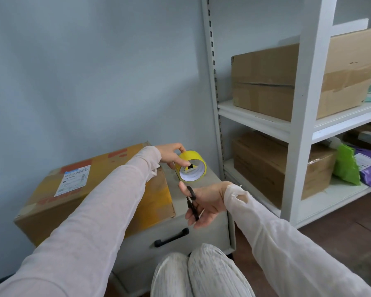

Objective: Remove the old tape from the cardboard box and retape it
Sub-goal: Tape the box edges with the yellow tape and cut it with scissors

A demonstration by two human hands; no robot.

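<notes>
Cardboard box (51, 202) lies on its broad side on the left part of a grey drawer cabinet (208, 224), overhanging the cabinet's left edge, its top face with a shipping label turned up and its flaps closed as far as can be seen. Just beside its right end, on the cabinet top, stands the yellow tape roll (194, 157), tipped on its rim. The left hand (172, 156) grips that roll, fingers curled over the top and a fingertip at the edge of the core. The right hand (206, 204) hovers nearer the body, half open and palm up, with black scissors (192, 202) lying across it and the thumb at one loop.

Judging from this, the retaping step is starting; whether all old tape is off cannot be told, since pale patches remain at the corners. The next move calls for finding the roll's free end, drawing a strip over the box's seam, and keeping the scissors ready to cut it.
</notes>
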